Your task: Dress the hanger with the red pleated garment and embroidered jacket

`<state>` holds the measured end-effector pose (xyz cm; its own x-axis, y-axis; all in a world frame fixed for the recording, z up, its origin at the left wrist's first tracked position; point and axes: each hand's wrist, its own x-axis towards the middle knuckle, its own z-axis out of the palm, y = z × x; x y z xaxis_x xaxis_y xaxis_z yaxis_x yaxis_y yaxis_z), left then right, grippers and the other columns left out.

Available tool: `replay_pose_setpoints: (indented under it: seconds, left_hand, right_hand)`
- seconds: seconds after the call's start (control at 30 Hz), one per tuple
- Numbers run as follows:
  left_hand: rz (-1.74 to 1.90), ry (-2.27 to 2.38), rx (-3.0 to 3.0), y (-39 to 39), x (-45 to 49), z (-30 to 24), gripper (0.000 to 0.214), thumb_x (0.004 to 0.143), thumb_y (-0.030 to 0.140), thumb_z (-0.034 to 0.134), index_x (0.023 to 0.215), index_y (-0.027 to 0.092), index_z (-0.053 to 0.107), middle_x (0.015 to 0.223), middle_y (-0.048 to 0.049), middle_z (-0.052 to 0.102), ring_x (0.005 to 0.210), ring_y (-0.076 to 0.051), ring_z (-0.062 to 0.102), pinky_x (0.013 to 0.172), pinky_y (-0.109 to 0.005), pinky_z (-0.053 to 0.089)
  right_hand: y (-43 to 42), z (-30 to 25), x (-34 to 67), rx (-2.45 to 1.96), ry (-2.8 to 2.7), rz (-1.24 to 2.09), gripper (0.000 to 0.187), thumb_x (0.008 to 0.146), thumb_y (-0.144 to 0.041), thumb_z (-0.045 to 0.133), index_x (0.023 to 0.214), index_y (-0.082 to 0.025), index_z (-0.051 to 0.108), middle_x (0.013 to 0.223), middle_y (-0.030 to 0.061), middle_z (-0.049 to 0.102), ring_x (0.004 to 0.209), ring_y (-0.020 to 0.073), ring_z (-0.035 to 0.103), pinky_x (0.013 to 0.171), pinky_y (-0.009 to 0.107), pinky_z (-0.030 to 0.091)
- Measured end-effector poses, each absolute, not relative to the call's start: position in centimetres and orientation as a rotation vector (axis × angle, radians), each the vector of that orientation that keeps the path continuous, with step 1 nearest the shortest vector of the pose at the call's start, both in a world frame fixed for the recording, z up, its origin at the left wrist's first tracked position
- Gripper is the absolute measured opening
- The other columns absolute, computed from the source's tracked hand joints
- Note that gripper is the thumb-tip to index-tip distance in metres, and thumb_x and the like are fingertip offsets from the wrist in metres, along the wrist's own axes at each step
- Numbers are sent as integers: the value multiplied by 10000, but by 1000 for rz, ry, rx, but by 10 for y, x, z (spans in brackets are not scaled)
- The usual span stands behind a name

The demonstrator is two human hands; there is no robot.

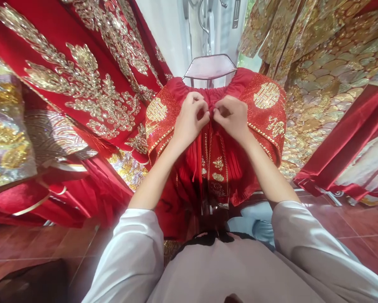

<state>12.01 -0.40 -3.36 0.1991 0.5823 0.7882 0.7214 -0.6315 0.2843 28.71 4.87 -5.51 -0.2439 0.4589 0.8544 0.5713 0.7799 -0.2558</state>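
A red garment (pixel 220 143) with gold embroidery and a gathered neckline hangs in front of me on a hanger (pixel 210 67). Both my hands are at the front of its neck, close together. My left hand (pixel 192 111) pinches the red cloth just left of the front opening. Opposite it, my right hand (pixel 231 112) is closed in a pinch on the right side of the opening. The fingertips partly cover what lies between them, so any small fastening there is hidden. Below the hands the front edges hang apart, trimmed with gold.
A red costume (pixel 107 97) with gold sequin work hangs close on the left. On the right hangs a gold scale-patterned costume (pixel 321 88), beside a red velvet piece (pixel 343 151). A metal hook (pixel 204 23) is above the hanger. Reddish tiles (pixel 362 223) cover the floor.
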Motion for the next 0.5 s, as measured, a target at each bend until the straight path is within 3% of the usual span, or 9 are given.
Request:
replay_pose_setpoints:
  seconds: [0.13,0.23,0.4,0.5]
  left_hand:
    - [-1381,-1395,-2207,-10,101,-36,111,767,119,587,723,184,508,874,-64,527,933,-231,524,836,-368,424]
    - [-1537,-1418,-2254,-9,97,-36,137,770,175,608,705,194,489,755,-36,517,786,-184,539,741,-321,438]
    - [-1949,-1417,-2426,-4,110,-30,227,841,380,560,731,208,462,617,13,474,559,-106,468,539,-235,384]
    - [-1991,-1462,-2496,-4,105,-29,292,857,433,527,686,212,442,537,39,387,461,-88,365,461,-227,317]
  right_hand:
    - [51,-50,304,-930,-1743,-29,109,833,-248,539,744,-186,529,765,62,527,850,209,547,797,377,454]
    - [47,-47,305,-888,-1708,183,141,829,-301,554,752,-198,497,764,53,518,833,191,561,721,327,481]
    - [38,-45,290,-705,-1612,781,246,855,-453,494,818,-216,437,709,-11,492,557,83,507,467,197,392]
    - [36,-43,295,-684,-1580,916,270,840,-464,515,780,-213,433,619,-36,446,459,61,411,408,183,326]
